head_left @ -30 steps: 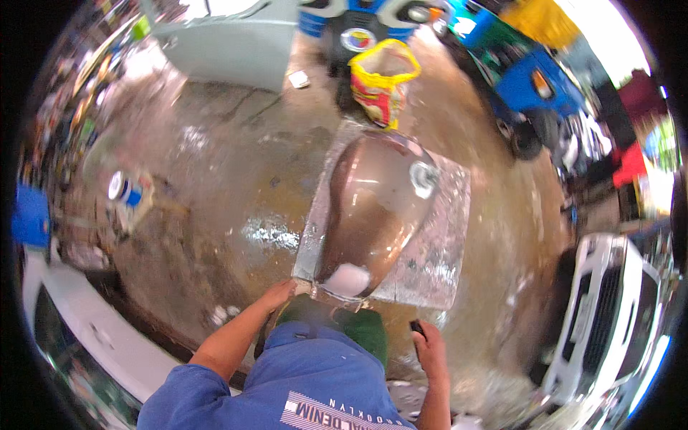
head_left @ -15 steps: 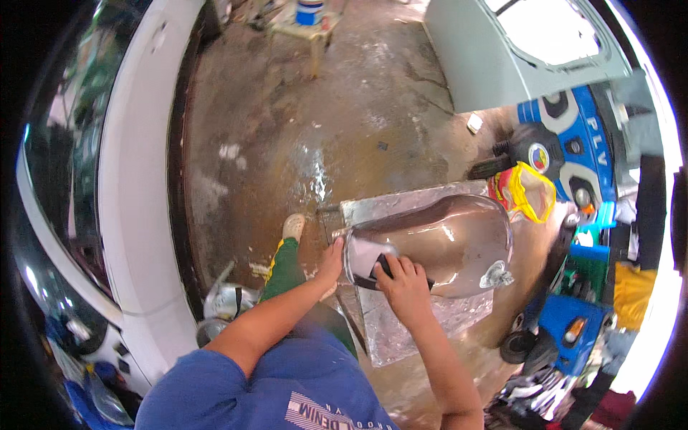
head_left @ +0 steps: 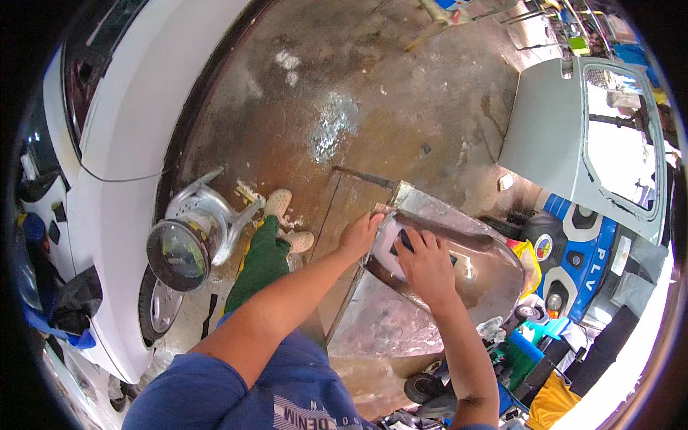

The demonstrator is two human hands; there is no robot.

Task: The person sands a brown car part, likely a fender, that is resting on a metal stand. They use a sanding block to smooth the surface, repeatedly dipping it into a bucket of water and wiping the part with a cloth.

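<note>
A glossy brown curved body panel lies on a worn metal-topped stand in front of me. My left hand grips the panel's near left end, fingers closed over its rim. Flat on that same end, my right hand presses a black sanding block, its fingers bent around it. Beside the block shows a pale, dull patch on the otherwise shiny surface. Much of the block is hidden under my right hand.
To the left, a round tub rests on a silver metal seat beside a white vehicle. A grey door panel stands at the right, with a blue-and-white vehicle part nearer. The concrete floor looks wet.
My view has turned, so the panel and stand appear rotated, and the tub on the left shows more fully. Both hands keep their holds at the panel's near left end.
</note>
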